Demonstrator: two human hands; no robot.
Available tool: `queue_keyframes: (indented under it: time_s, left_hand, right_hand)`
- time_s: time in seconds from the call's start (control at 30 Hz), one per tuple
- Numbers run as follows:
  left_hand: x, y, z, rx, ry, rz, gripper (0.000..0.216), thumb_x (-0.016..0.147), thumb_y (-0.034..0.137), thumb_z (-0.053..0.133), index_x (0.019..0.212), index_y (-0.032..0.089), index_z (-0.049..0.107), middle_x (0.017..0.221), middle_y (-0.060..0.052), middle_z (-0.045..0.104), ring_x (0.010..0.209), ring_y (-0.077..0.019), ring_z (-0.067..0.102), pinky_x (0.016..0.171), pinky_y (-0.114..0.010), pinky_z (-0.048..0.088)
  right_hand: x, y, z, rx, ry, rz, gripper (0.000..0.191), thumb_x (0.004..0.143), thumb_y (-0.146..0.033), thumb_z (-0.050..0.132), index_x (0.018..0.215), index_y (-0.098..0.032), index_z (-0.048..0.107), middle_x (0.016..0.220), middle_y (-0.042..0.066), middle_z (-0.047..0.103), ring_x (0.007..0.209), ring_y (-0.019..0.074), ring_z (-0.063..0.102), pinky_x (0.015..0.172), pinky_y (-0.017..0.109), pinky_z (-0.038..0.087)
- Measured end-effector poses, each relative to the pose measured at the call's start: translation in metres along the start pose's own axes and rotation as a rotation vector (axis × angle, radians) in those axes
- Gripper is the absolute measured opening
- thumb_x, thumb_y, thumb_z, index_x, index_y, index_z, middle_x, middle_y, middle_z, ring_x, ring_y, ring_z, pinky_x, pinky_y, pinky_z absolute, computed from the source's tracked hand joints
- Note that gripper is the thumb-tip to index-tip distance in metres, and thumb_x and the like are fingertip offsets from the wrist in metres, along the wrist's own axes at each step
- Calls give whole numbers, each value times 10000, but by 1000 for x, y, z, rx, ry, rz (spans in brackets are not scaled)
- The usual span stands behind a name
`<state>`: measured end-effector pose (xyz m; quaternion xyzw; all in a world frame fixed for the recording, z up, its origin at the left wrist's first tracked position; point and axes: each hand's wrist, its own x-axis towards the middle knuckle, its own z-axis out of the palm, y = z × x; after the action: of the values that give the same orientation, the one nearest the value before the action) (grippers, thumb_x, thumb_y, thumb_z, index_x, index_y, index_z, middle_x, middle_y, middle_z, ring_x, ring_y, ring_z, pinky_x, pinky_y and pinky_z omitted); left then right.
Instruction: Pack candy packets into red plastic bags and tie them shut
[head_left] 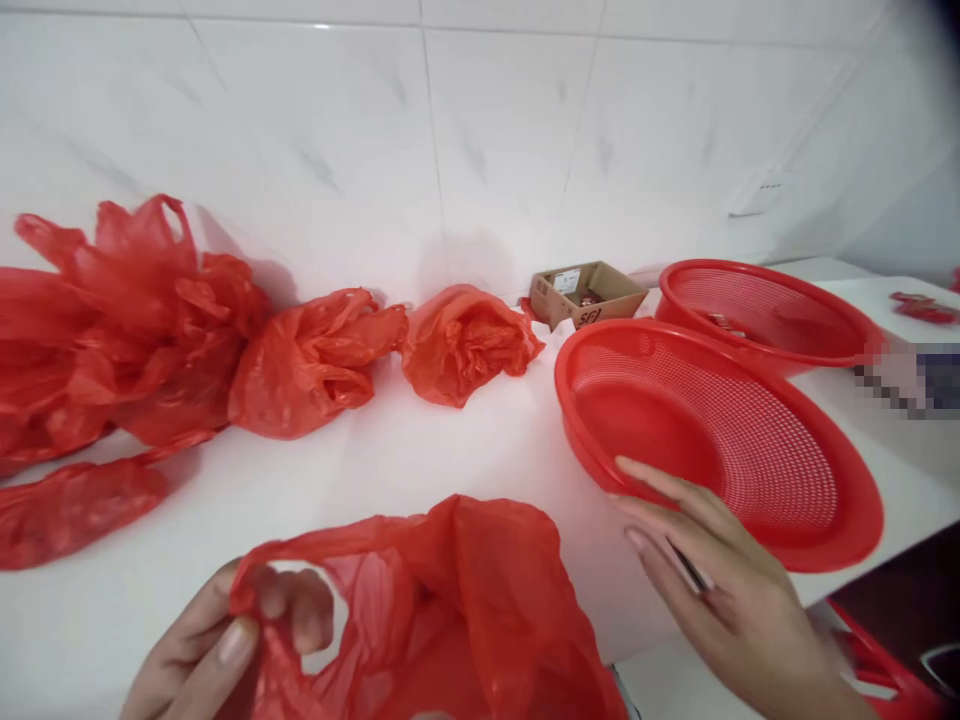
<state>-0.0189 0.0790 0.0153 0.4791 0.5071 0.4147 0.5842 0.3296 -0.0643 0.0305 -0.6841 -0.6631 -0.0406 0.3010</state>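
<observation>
My left hand [217, 640] pinches the handle loop of a red plastic bag [495, 600] at the lower middle. The bag hangs loose and crumpled, its lower part cut off by the frame's edge. My right hand [720, 590] is at the near side of a red oval colander [645, 430], its fingertips beside or touching the rim; which, I cannot tell. A slim dark stick-like object [686, 565] shows between its thumb and fingers, mostly hidden. The colander's bottom looks bare.
Several filled red bags [307, 370] line the wall at left and centre. A small cardboard box [589, 290] stands behind the colander. Behind it, a second red colander [780, 310] holds a few small items. Another person's hand [896, 375] is at its right. The white table [420, 460] carries everything.
</observation>
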Motion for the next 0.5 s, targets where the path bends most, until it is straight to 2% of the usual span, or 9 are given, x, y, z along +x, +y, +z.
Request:
queue_keyframes:
  time_s: [0.03,0.13,0.17,0.23,0.27,0.33,0.4,0.47,0.5]
  left_hand:
    - [-5,8,6,-39,18,29,286,651,607,691,639,331,616,493,-5,452,522,-200,449,479,-342,446]
    - [-18,21,18,-98,-1,126,148,766,509,649,755,361,659,497,-5,446,508,-204,443,453,-346,414]
    - [-20,22,19,-93,-6,154,135,792,502,616,774,381,674,497,-13,447,504,-214,438,445,-363,400]
    - [-23,22,20,-81,11,206,154,814,485,562,837,431,705,488,-30,442,491,-232,414,434,-396,362]
    - [-23,23,19,-81,24,225,178,812,473,552,874,448,717,475,-34,429,481,-231,397,430,-404,341]
    - [-20,30,20,-92,17,257,223,797,443,568,943,447,736,456,-28,397,456,-207,361,415,-389,300]
    - [-14,43,23,-139,17,325,244,793,400,605,990,409,748,459,-6,360,445,-167,325,405,-350,274]
    - [-5,62,28,-212,26,425,270,797,343,643,1047,364,742,496,17,348,461,-137,309,408,-312,268]
    - [-1,72,31,-247,25,491,288,798,317,658,1075,337,735,519,25,352,476,-128,310,415,-297,276]
  right_hand:
    - [4,-10,-3,77,-62,-56,398,898,-345,569,1292,-286,565,1414,66,488,1265,244,511,982,383,510]
    - [19,-42,-9,286,-409,-320,561,836,-505,635,1356,-342,503,1419,50,486,1252,218,522,946,297,523]
    - [25,-50,-9,314,-501,-380,547,830,-507,643,1340,-352,519,1386,48,519,1223,216,543,942,298,521]
    - [34,-58,-6,325,-556,-409,374,857,-392,637,1227,-343,607,1216,41,628,1086,208,610,927,331,522]
    - [39,-59,-4,349,-535,-387,284,862,-314,621,1145,-322,645,1096,36,665,988,201,634,895,339,531]
    - [47,-54,-3,454,-402,-268,211,835,-200,592,1005,-304,660,893,14,660,804,180,631,766,319,547]
    - [58,-46,-6,587,-127,-57,195,821,-188,599,950,-329,643,807,-5,629,721,174,608,649,297,531]
    - [74,-42,-12,746,173,158,132,849,-256,607,946,-337,646,823,-4,623,735,181,606,625,300,520]
    - [83,-42,-15,829,259,228,110,862,-279,604,948,-325,656,845,0,626,750,180,606,637,304,518]
